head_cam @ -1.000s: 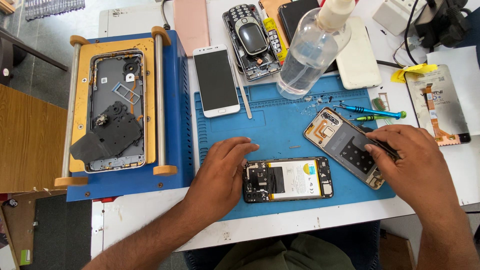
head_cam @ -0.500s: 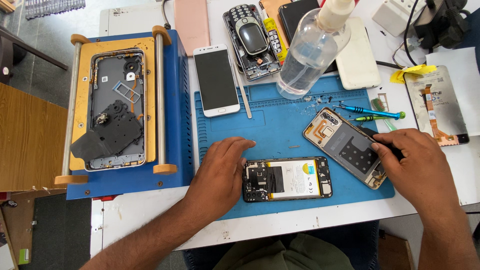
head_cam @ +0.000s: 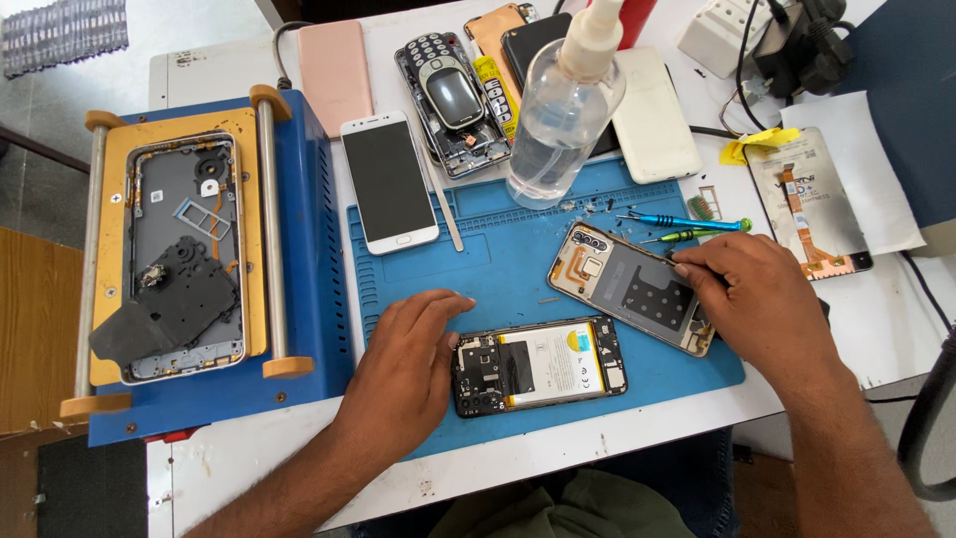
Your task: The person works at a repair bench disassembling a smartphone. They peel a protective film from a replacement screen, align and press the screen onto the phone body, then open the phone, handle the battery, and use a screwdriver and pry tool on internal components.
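The opened black smartphone with exposed battery [head_cam: 539, 366], likely light, stiff and fragile, best gripped by its side edges, lies on the blue rubber mat [head_cam: 498, 269], left hand [head_cam: 403, 374] flat, fingers spread, touching its end, right hand [head_cam: 762, 304] curled on the grey plastic back cover [head_cam: 627, 284] just beyond.

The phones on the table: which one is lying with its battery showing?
The opened phone on the blue mat, beside the left hand. Its silver battery faces up; the white phone shows its screen.

A white table [head_cam: 249, 468] stands beside a wooden cabinet [head_cam: 35, 329], daylit.
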Demonstrator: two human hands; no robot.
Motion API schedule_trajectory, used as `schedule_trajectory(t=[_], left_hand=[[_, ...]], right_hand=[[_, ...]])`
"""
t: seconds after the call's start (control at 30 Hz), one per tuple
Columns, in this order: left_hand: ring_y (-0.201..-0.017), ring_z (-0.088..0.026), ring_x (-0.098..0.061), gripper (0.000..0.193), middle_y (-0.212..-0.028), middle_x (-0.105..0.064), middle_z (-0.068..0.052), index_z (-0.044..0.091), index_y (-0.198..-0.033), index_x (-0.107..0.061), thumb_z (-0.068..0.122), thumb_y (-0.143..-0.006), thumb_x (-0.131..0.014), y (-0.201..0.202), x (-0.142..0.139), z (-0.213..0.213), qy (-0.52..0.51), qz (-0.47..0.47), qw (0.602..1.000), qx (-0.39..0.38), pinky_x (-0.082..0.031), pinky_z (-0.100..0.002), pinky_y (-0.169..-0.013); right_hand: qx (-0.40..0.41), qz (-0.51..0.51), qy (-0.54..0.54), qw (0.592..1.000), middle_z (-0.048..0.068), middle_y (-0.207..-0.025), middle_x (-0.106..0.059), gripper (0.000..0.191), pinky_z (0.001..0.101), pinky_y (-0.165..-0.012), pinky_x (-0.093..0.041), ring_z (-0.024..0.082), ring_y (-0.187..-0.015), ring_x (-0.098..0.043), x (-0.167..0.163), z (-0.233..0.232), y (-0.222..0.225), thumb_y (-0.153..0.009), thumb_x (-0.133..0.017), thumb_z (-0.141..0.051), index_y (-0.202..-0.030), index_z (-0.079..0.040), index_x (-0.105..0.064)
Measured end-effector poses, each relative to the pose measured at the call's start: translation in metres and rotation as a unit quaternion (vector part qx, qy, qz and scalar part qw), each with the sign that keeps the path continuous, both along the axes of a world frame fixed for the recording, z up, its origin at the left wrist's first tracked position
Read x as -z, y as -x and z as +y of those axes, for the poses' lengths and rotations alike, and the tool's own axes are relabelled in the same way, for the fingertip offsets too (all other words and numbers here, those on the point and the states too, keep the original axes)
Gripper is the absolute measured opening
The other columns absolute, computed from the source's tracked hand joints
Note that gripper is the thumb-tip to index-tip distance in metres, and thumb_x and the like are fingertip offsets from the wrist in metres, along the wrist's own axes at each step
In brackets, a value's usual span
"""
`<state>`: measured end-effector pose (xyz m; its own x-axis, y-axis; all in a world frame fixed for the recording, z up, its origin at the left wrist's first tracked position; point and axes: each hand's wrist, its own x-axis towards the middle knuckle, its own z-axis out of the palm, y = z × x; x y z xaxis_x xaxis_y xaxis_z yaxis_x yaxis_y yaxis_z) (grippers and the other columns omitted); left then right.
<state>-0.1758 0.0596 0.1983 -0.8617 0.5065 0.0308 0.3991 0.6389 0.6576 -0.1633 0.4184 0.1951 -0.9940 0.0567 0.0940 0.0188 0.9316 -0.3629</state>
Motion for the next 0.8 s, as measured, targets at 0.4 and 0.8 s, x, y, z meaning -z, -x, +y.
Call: schedule_trajectory(t=[0.4,0.8], left_hand=[[-0.130,-0.029,-0.053,0.031,-0.136,-0.057,-0.015,0.006,-0.130,-0.059,0.008,-0.101,-0.052,0.000,-0.003,0.000,-0.009,-0.019,1.000,-0.003,-0.048,-0.045,-0.105],[-0.130,-0.030,-0.052,0.030,-0.135,-0.056,-0.016,0.005,-0.130,-0.059,0.007,-0.100,-0.052,-0.001,-0.004,0.000,-0.019,-0.005,1.000,0.012,-0.047,-0.046,-0.106]], right_hand=[[-0.062,0.072,-0.122,0.988,0.008,-0.108,-0.072,0.018,0.0448,-0.096,-0.047,0.026,-0.105,-0.063,0.010,0.017,0.039,-0.096,-0.071,-0.021,-0.109,-0.011,-0.080],[0.071,0.081,0.168,0.980,0.012,-0.104,-0.073,0.037,0.0400,-0.075,-0.057,0.023,-0.097,-0.073,-0.018,0.024,0.002,-0.106,-0.057,-0.017,-0.140,-0.003,-0.050]])
